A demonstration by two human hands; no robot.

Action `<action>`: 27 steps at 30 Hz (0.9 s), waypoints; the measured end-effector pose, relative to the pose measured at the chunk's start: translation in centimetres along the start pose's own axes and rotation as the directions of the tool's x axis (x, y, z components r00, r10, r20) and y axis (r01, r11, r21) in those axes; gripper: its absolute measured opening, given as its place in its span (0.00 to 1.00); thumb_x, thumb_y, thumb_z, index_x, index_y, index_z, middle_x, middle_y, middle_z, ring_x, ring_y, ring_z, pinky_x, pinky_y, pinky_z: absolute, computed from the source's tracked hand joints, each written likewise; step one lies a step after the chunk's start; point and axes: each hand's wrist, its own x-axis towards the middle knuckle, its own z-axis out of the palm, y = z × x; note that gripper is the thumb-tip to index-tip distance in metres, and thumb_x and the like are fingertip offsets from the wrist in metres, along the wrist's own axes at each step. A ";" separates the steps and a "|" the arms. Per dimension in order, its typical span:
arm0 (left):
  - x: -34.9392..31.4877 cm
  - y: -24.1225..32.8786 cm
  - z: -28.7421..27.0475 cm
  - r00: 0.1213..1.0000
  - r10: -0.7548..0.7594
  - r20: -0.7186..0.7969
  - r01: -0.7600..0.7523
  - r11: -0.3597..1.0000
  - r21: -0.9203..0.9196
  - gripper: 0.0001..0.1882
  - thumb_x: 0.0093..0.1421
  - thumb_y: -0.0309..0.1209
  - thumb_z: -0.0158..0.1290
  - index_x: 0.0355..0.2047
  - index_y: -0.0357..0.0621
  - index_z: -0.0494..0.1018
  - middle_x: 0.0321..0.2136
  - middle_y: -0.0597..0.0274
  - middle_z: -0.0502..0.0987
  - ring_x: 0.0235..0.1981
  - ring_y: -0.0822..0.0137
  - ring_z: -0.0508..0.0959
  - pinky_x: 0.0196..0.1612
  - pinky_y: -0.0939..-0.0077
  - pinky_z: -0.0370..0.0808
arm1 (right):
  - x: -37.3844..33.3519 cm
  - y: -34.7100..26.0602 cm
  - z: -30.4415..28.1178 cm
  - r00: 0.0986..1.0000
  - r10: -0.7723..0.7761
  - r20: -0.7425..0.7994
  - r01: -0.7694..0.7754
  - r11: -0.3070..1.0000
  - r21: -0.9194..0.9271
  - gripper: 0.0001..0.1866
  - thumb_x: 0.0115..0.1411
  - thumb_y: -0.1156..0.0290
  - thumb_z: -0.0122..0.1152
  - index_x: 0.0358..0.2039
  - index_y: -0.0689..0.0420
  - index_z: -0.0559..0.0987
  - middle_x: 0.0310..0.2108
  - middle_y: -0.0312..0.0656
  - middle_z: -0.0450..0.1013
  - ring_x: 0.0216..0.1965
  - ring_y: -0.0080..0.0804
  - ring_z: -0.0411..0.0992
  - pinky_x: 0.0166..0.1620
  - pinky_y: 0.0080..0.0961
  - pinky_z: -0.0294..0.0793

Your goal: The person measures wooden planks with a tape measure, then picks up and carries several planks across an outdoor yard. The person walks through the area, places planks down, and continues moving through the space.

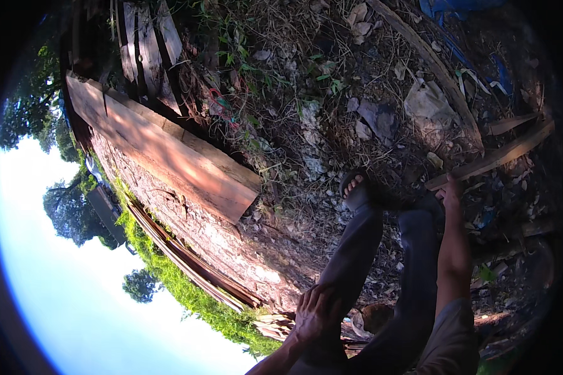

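Strip (500, 152) was gripped near one end by the right hand (449, 194).
It slanted off to the right over leaf-littered ground (331, 134), fingers curled around its near end. The left hand (315, 310) rested on the left leg (355, 253), fingers slightly spread. Boards (162, 156) lay well apart, to the left.
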 end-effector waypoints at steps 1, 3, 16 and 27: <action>0.1 -0.2 -0.2 1.000 -0.013 -0.005 0.012 1.000 -0.011 0.18 0.54 0.36 0.54 0.44 0.43 0.69 0.44 0.52 0.70 0.45 0.50 0.69 0.47 0.58 0.65 | -0.2 0.1 -0.2 0.994 -0.066 0.085 0.066 0.998 -0.002 0.19 0.57 0.60 0.57 0.44 0.56 0.67 0.29 0.39 0.65 0.23 0.28 0.66 0.17 0.23 0.59; -0.1 -0.5 -0.5 1.000 -0.015 -0.015 0.014 0.998 -0.055 0.18 0.54 0.36 0.53 0.44 0.43 0.68 0.44 0.51 0.69 0.46 0.50 0.69 0.48 0.57 0.64 | -1.9 -0.1 -1.5 0.984 -0.145 0.104 0.143 0.989 0.030 0.20 0.57 0.60 0.57 0.46 0.55 0.67 0.35 0.40 0.66 0.33 0.31 0.68 0.30 0.28 0.65; -7.5 -1.7 -2.3 1.000 0.004 -0.001 -0.004 0.991 -0.134 0.23 0.54 0.42 0.50 0.48 0.46 0.68 0.47 0.47 0.66 0.48 0.46 0.67 0.52 0.56 0.64 | -27.0 -15.4 -25.8 0.964 -0.107 0.242 0.081 0.990 0.115 0.12 0.49 0.56 0.58 0.31 0.45 0.71 0.22 0.33 0.66 0.24 0.31 0.68 0.25 0.33 0.69; -22.7 -6.7 -2.6 0.718 -0.694 -0.054 0.476 0.546 -0.690 0.23 0.57 0.45 0.47 0.41 0.35 0.72 0.41 0.41 0.73 0.47 0.45 0.71 0.50 0.58 0.68 | -42.1 -10.9 -22.7 0.946 0.160 0.283 -0.104 0.974 -0.201 0.14 0.49 0.67 0.58 0.34 0.51 0.65 0.25 0.39 0.65 0.23 0.33 0.67 0.25 0.31 0.71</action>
